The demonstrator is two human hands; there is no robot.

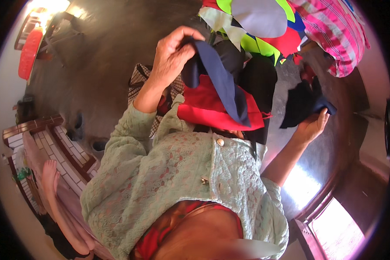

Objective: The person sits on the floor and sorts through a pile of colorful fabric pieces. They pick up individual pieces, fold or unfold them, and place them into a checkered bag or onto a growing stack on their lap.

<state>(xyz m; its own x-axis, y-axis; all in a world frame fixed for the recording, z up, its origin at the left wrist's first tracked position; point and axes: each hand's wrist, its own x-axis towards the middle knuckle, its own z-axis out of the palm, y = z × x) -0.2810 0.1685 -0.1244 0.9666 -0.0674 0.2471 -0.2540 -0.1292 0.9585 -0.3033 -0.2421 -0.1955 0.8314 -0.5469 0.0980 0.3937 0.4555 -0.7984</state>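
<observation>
- White light blazes through an opening (338, 229) at the floor's (301, 186) near right edge, glaring off it!
- Far left corner: burnt-out glow!
- Mid-floor looks dim, hazy!
- Edges bow toward a black rim!

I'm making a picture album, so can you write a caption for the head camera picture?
Navy strip in the left hand, dark cloth in the right hand, red cloth on the lap.

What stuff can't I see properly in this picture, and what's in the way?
In the head view:
Right hand: some fingertips are hidden by the dark cloth it holds.
Red cloth: part is covered by the navy fabric strip.
Colourful fabric pile: cut off by the top edge.
Bright opening: glare hides what's beyond.
Pale shape at the bottom: too blurred to name.
</observation>
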